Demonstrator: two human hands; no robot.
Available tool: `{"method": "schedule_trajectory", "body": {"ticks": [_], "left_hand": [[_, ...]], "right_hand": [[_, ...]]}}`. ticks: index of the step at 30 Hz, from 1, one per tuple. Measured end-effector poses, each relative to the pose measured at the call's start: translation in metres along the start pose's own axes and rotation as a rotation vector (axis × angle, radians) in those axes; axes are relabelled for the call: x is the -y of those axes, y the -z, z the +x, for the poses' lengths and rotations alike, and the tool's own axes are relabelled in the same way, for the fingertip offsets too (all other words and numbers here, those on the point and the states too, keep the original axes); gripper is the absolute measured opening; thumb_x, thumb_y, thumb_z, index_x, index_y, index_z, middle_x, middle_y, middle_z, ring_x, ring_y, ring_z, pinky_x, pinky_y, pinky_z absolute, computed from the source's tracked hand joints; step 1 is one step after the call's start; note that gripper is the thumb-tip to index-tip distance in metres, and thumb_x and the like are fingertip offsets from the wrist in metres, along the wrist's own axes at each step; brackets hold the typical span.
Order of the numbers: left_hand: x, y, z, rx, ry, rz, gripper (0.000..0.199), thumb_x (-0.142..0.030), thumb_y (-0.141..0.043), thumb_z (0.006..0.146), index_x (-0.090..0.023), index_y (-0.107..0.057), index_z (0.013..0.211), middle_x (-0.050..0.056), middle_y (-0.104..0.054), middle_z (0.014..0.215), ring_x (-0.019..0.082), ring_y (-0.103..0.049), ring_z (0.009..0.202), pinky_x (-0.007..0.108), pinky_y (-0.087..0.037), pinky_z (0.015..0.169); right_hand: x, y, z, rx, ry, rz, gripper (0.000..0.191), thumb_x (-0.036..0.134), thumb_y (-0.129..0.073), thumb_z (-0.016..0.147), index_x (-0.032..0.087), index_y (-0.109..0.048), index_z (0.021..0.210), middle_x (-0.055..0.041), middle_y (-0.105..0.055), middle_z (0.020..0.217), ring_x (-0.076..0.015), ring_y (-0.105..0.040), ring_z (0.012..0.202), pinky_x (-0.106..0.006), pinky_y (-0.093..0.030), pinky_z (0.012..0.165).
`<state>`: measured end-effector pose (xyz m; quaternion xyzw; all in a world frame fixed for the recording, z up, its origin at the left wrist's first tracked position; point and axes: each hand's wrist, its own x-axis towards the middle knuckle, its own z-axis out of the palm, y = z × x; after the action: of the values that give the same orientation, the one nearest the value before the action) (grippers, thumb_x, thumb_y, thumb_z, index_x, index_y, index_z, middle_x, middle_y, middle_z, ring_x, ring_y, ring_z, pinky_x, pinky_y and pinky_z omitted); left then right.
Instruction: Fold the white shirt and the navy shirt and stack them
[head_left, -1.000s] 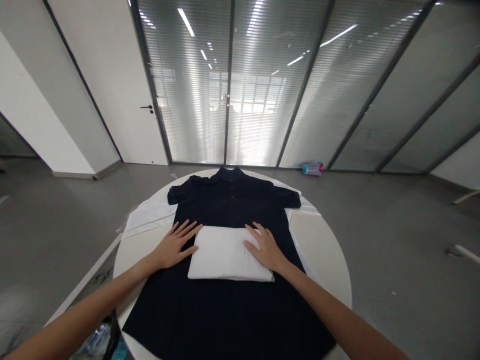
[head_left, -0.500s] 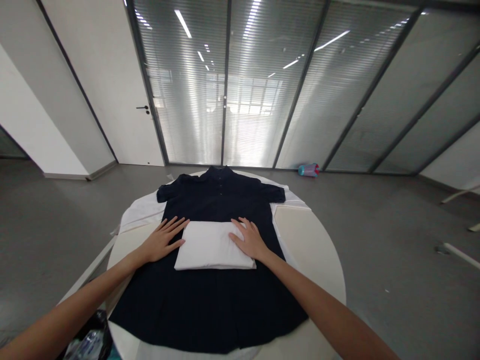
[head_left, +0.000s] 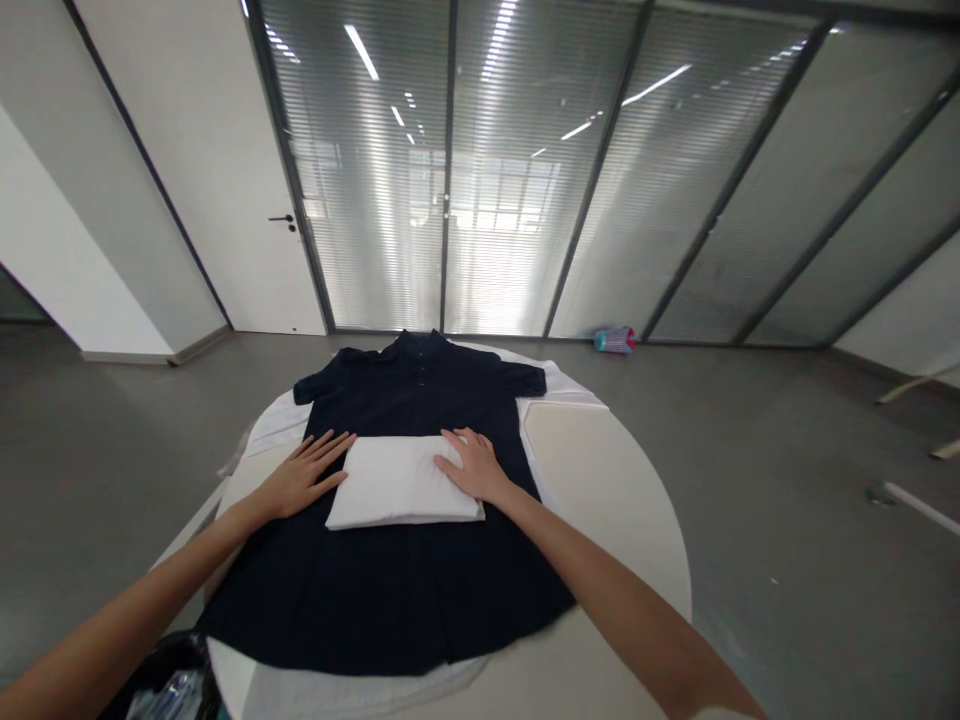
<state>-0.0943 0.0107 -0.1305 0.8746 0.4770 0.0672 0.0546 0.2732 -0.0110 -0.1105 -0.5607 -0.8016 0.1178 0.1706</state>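
Note:
A navy short-sleeved dress [head_left: 405, 590] with a collar and buttoned neck lies spread flat, its hem flaring out nearest me. On its middle rests a folded white cloth [head_left: 401, 490], neatly rectangular. My left hand [head_left: 304, 478] lies flat with fingers spread on the dress, its fingertips at the cloth's left edge. My right hand [head_left: 476, 465] is laid on the cloth's right side, fingers stretched out and not wrapped around anything. Underneath the dress, more white fabric [head_left: 277, 425] shows at several edges.
A round white table [head_left: 622, 500] carries the garments. By its near left side sits a black bag [head_left: 176, 665] with plastic items in it. On the grey floor beside the glass partition lies a blue-and-red object [head_left: 615, 340]. Pale furniture legs [head_left: 922, 508] stand at right.
The dress, with the white cloth on it, has shifted left across the table. Both hands have moved left along with it, staying flat.

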Motion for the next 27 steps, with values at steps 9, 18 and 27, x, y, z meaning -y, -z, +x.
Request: {"method": "schedule_trajectory", "body": {"ticks": [9, 18, 27], "left_hand": [[-0.030, 0.013, 0.013, -0.077, 0.249, -0.173, 0.065, -0.065, -0.035, 0.093, -0.020, -0.067, 0.128, 0.013, -0.056, 0.138, 0.035, -0.050, 0.127, 0.055, -0.037, 0.110], [-0.041, 0.039, -0.011, 0.098, 0.022, -0.701, 0.111, -0.052, -0.070, 0.081, -0.031, 0.005, 0.159, 0.012, -0.053, 0.144, 0.028, -0.053, 0.130, 0.047, -0.042, 0.110], [-0.110, 0.058, 0.049, 0.010, 0.072, -1.274, 0.120, -0.035, -0.082, 0.073, -0.032, 0.002, 0.158, 0.008, -0.071, 0.107, 0.023, -0.070, 0.093, 0.042, -0.055, 0.085]], "right_hand": [[-0.002, 0.051, 0.039, 0.262, -0.016, -0.100, 0.049, 0.055, -0.052, 0.093, 0.013, -0.075, 0.107, -0.0161, -0.072, 0.110, -0.0317, -0.066, 0.103, -0.035, -0.046, 0.085], [-0.005, 0.082, 0.025, 0.339, 0.027, 0.515, 0.046, 0.048, -0.076, 0.073, 0.019, -0.064, 0.108, -0.0062, -0.067, 0.113, -0.0231, -0.064, 0.096, -0.031, -0.051, 0.078], [-0.034, 0.114, -0.073, -0.016, -0.196, 0.865, 0.059, 0.046, -0.078, 0.071, 0.021, -0.063, 0.121, -0.0105, -0.065, 0.128, -0.0277, -0.062, 0.115, -0.038, -0.052, 0.092]]}}
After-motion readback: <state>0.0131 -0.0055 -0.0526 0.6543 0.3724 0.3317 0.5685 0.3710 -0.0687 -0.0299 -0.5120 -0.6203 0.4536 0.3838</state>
